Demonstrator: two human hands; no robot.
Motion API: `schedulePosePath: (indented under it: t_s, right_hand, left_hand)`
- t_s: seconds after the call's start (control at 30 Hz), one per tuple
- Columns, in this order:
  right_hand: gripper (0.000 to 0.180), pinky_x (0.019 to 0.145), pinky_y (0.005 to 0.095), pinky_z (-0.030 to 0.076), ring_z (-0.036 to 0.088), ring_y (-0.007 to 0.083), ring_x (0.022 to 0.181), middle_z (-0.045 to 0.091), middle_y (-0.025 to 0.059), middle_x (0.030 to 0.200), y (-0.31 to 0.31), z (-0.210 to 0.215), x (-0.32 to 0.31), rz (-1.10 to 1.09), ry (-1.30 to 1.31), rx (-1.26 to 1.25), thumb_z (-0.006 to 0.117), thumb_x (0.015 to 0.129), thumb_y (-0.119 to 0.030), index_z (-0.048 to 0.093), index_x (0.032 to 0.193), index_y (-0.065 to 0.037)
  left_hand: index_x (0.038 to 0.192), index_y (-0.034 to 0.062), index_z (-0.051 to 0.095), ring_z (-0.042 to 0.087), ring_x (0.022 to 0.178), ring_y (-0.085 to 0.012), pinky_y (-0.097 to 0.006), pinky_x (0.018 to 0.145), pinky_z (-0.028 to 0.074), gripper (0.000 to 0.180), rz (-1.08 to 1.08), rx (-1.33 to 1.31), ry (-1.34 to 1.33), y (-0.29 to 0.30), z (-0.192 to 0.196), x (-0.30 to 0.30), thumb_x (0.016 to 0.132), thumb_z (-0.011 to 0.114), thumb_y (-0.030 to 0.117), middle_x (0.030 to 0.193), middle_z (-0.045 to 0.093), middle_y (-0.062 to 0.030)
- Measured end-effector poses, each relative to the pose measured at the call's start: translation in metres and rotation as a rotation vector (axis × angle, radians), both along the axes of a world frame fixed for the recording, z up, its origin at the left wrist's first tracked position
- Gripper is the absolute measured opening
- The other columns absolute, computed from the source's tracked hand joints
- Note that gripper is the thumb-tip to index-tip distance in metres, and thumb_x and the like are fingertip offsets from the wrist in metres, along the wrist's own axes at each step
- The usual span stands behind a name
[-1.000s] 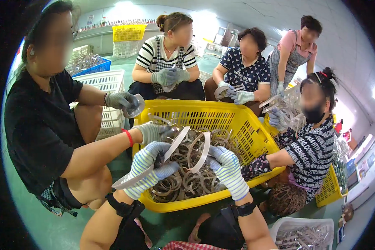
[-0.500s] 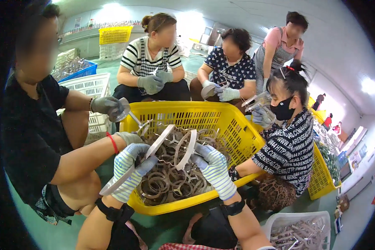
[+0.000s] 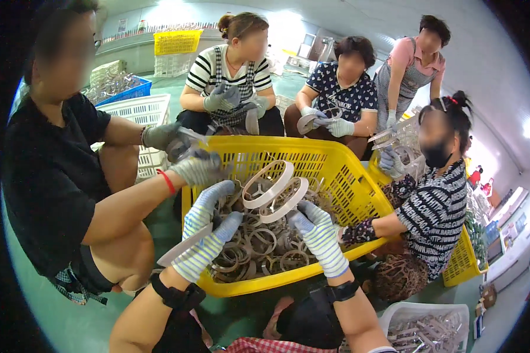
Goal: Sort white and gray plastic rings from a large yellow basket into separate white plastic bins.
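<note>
Head view: The right hand point(image 3: 322, 238) clamps a pair of pale rings point(image 3: 277, 189) at its fingertips, above the yellow basket point(image 3: 247, 288). The left hand point(image 3: 201, 229), at the basket's near-left corner, holds thumb and forefinger apart; whether it grips the pale curved strip point(image 3: 184, 246) beside its palm cannot be determined.

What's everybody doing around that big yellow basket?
A person's gloved right hand holds two pale rings over the yellow basket, which is heaped with metal-looking ring pieces. Their gloved left hand holds a pale band against the palm. Other gloved workers are gathered around; one across the basket holds similar pieces.
</note>
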State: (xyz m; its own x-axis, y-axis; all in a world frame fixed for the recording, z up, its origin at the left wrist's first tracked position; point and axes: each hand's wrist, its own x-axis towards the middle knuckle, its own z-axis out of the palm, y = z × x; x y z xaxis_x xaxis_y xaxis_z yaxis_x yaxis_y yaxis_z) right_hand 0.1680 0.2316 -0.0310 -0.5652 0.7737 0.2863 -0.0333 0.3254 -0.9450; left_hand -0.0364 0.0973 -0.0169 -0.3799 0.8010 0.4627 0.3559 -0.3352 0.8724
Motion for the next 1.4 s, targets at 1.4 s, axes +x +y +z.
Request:
schedulePosePath:
  t_s: [1.4]
  right_hand:
    - [0.032, 0.042, 0.0239, 0.034, 0.045, 0.0075, 0.047, 0.054, -0.0019, 0.064, -0.013, 0.002, 0.001, 0.214, 0.137, -0.604, 0.067, 0.084, -0.041, 0.059, 0.088, -0.010]
  left_hand:
    - [0.115, 0.0028, 0.060, 0.058, 0.089, -0.0104, -0.024, 0.078, 0.047, 0.030, -0.071, -0.021, -0.173, 0.009, -0.005, 0.006, 0.085, 0.061, 0.003, 0.102, 0.063, -0.0053]
